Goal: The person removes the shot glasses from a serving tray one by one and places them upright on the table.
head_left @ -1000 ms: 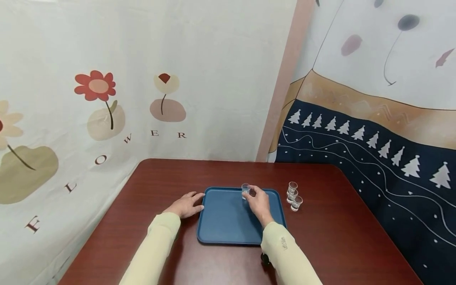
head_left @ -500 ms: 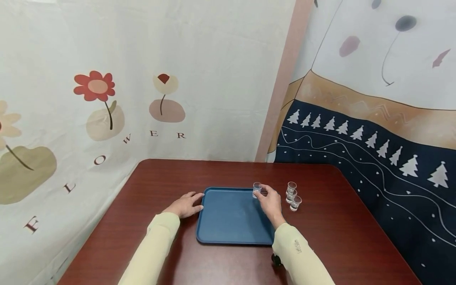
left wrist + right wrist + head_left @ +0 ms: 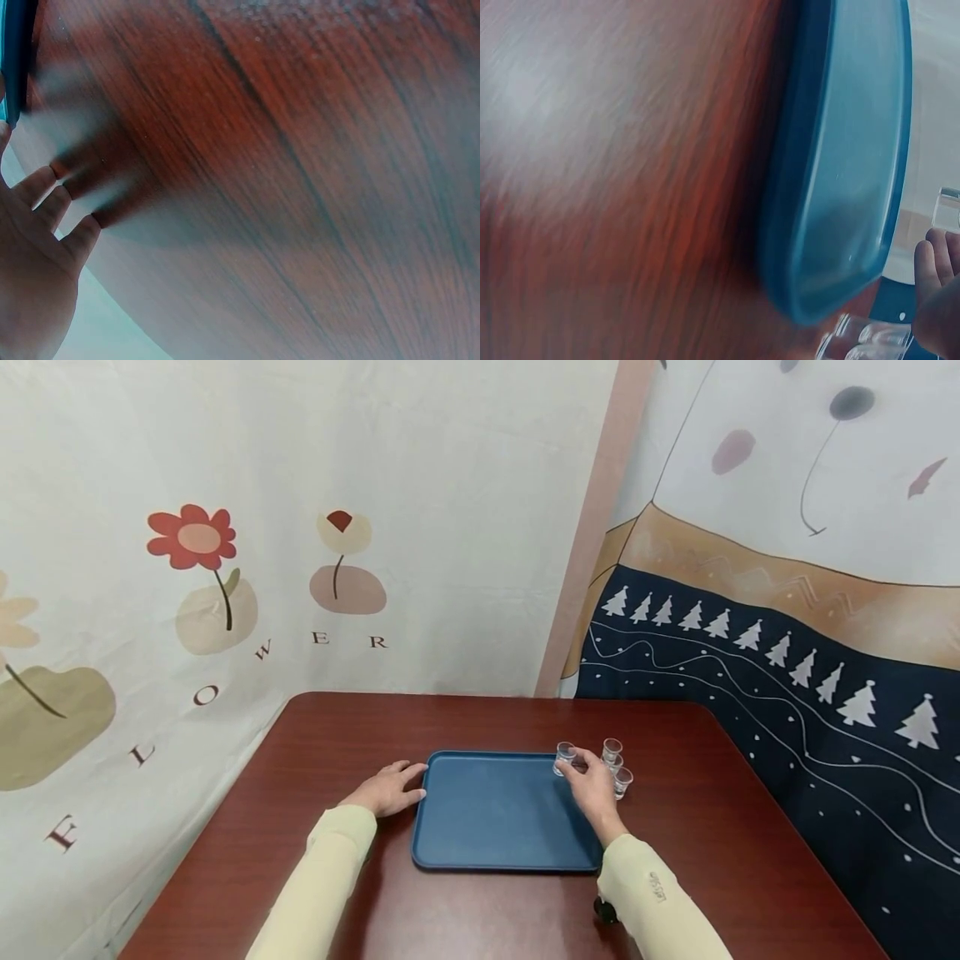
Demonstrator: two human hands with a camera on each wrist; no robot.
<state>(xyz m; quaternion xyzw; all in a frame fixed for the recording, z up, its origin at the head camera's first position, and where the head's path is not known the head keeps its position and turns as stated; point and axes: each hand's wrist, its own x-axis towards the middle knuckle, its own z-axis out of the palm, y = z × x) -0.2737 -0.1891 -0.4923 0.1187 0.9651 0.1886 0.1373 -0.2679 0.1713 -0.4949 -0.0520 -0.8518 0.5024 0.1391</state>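
My right hand (image 3: 595, 787) pinches a small clear shot glass (image 3: 564, 760) upright over the far right corner of a blue tray (image 3: 495, 827). In the right wrist view that shot glass (image 3: 948, 210) shows only partly at the right edge, above the fingers. Three more shot glasses (image 3: 623, 782) stand on the table just past the tray's right side, partly hidden behind my right hand. My left hand (image 3: 385, 790) rests at the tray's left edge, fingers spread and thumb touching the rim. The left wrist view shows its fingers (image 3: 54, 204) extended on the tabletop.
A dark red wooden table (image 3: 480, 914) lies under everything. Behind it hangs a pale cloth with flower prints (image 3: 465, 527), and a navy cloth with white trees (image 3: 757, 693) is at the right.
My right hand has carried the shot glass rightward across the far side of the tray, nearer to the other glasses. My left hand has stayed at the tray's left edge.
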